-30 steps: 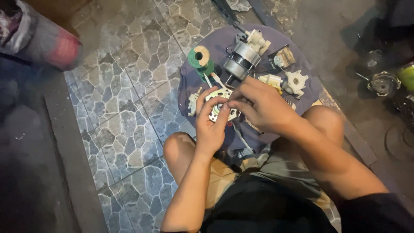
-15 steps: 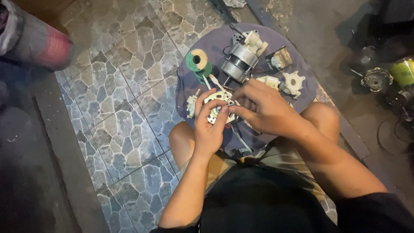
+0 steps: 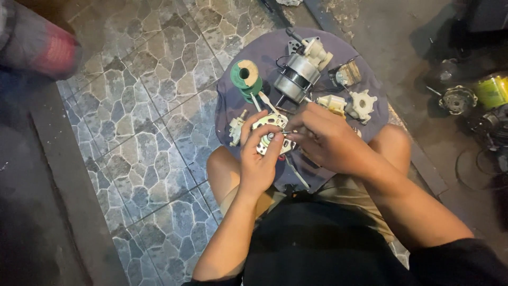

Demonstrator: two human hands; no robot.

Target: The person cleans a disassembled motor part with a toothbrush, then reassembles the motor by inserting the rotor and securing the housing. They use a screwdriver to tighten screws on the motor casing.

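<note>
The small white mechanism, a flat plastic part with holes and metal bits, sits in your hands above the near edge of the round purple cloth spread on the stone-patterned floor tiles. In the head view, your left hand cradles it from below and the left, fingers curled up around its rim and the thumb pressed on its face, so that hand is clamped on the part. Your right hand comes in from the right with its fingers pinched together on a thin metal pin whose tip meets the middle of the mechanism; whether the pin is a tool or a piece of the part, you cannot tell from here. Your bare knees frame the near edge of the cloth. Toward the far edge of the cloth lies a silver electric motor with a white plastic housing at its upper end, and just left of it, a green spool. Near the right edge rest a white toothed gear and, between it and your right hand, a small cream plastic block. A small white part lies at the left edge, just beside your left fingers. Off the cloth, on the dark ground to the right, stand a round metal piece and a yellow-green container.
</note>
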